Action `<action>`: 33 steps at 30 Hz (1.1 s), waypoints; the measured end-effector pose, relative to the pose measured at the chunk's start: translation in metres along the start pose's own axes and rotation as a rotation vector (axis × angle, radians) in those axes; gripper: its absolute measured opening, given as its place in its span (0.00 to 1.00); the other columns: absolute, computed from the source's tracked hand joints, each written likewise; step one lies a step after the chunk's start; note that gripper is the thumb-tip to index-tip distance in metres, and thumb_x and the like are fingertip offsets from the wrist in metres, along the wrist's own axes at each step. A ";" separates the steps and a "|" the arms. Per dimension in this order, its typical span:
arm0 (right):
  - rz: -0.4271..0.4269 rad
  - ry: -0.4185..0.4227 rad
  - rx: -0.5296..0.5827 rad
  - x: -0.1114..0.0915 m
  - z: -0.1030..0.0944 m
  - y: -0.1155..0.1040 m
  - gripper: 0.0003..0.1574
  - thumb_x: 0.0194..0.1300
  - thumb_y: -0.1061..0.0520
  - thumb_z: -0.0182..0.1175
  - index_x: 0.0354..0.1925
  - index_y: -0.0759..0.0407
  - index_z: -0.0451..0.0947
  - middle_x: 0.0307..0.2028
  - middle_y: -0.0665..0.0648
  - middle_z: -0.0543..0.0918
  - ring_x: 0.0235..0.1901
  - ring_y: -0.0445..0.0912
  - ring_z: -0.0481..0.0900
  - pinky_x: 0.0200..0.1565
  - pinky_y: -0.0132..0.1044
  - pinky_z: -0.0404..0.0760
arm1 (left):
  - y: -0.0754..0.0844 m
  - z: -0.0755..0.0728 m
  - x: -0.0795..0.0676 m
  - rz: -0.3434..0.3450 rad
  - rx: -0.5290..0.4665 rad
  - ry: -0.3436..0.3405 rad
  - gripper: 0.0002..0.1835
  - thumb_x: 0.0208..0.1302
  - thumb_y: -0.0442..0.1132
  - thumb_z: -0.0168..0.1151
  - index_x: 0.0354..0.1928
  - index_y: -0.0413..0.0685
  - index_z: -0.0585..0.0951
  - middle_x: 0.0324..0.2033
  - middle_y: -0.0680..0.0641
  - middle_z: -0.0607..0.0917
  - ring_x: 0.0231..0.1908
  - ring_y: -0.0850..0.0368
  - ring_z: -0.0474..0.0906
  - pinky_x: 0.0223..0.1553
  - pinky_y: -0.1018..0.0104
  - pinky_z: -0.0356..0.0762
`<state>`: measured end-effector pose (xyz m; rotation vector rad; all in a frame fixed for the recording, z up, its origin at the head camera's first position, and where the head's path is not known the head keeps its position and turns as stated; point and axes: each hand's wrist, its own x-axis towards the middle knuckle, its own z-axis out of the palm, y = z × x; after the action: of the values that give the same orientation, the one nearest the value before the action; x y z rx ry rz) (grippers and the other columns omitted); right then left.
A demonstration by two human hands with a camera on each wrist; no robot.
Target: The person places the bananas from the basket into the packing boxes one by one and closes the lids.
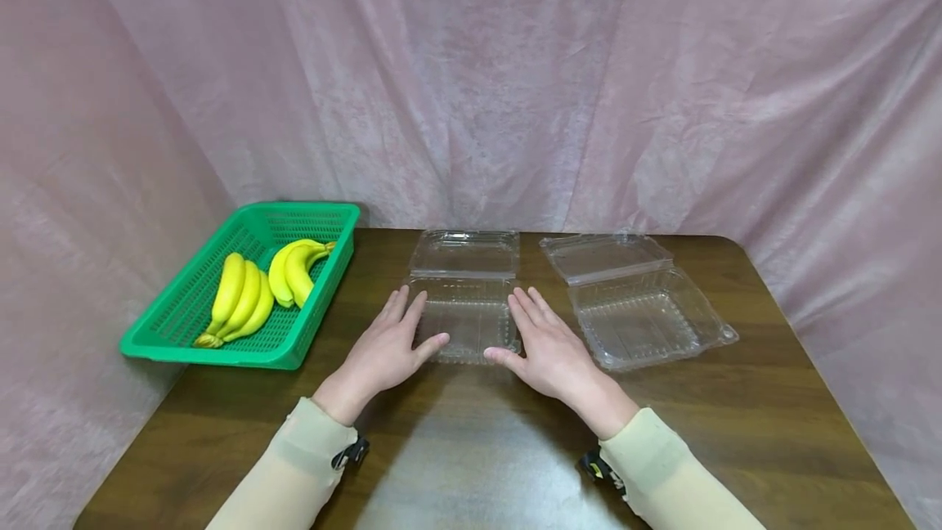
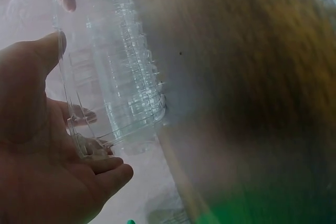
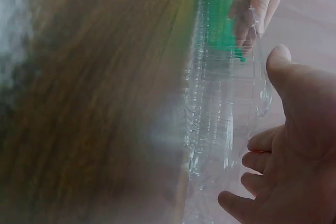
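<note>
Pink drapes [image 1: 471,88] hung behind a brown wooden table [image 1: 471,448]. On it a clear clamshell container [image 1: 465,319], its lid laid back toward the drapes, sat between the left hand [image 1: 388,348] and the right hand [image 1: 549,350]; both hands had fingers extended and gripped nothing. A second container [image 1: 636,317] lay to the right, a green basket [image 1: 312,313] of bananas [image 1: 239,297] to the left.

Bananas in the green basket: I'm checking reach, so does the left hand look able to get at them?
Likely yes: nothing covers the bananas, though the left hand must clear the basket's side wall.
</note>
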<state>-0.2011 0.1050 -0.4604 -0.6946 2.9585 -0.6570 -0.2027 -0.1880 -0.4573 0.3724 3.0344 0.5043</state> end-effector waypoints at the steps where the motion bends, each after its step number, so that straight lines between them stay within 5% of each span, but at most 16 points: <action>1: 0.004 0.002 0.002 0.000 0.000 0.001 0.66 0.77 0.22 0.58 0.88 0.64 0.50 0.89 0.61 0.49 0.88 0.57 0.42 0.83 0.58 0.54 | 0.000 0.000 0.001 0.001 0.000 0.000 0.53 0.79 0.71 0.57 0.89 0.43 0.56 0.87 0.31 0.49 0.86 0.33 0.44 0.81 0.36 0.56; 25: 0.063 -0.023 0.073 0.003 0.009 -0.006 0.71 0.76 0.21 0.59 0.89 0.65 0.44 0.89 0.61 0.43 0.88 0.57 0.44 0.80 0.58 0.60 | 0.000 -0.001 0.001 0.034 -0.006 0.031 0.48 0.80 0.68 0.60 0.88 0.46 0.62 0.86 0.30 0.51 0.85 0.30 0.45 0.77 0.31 0.63; 33: 0.073 -0.018 0.081 0.003 0.009 -0.006 0.71 0.76 0.22 0.60 0.89 0.66 0.45 0.89 0.61 0.43 0.88 0.56 0.41 0.80 0.59 0.61 | 0.001 -0.003 0.001 0.050 0.007 0.068 0.47 0.81 0.67 0.60 0.87 0.44 0.63 0.86 0.29 0.52 0.86 0.31 0.44 0.80 0.32 0.55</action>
<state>-0.2004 0.0953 -0.4655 -0.5808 2.9060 -0.7563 -0.2035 -0.1878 -0.4537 0.4419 3.1001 0.5199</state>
